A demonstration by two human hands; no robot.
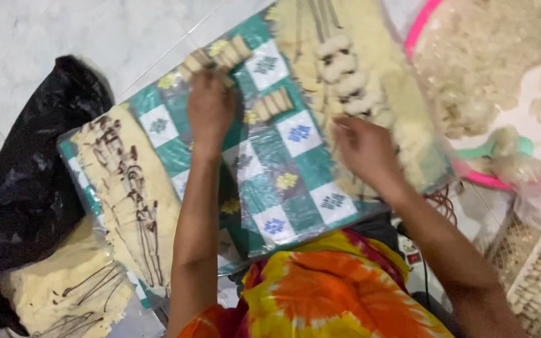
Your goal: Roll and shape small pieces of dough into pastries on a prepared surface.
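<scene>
Rolls (pixel 217 57) of pale dough, short and stubby and laid side by side in a row, sat at the far edge of the green-and-white checked plastic sheet (pixel 283 169), and my left hand (pixel 211 106) rested right on them, fingers curled down over the near end of the row; whether they pinched one I could not tell. A second, smaller row of the same tan rolls (pixel 275 103) lay just beside that hand, toward my right. My right hand (pixel 364 150) lay palm down with fingers loosely spread on the cream-coloured dough sheet (pixel 402 134) at the sheet's right side, gripping nothing I could make out. Just beyond its fingertips ran a line of white, puffy filling lumps (pixel 345 78). On my left lay thin cream wafers streaked with dark brown lines (pixel 129 181), next to a black plastic bag (pixel 39 163). A pink-rimmed basin (pixel 417 31) of pale shreds stood far right.
</scene>
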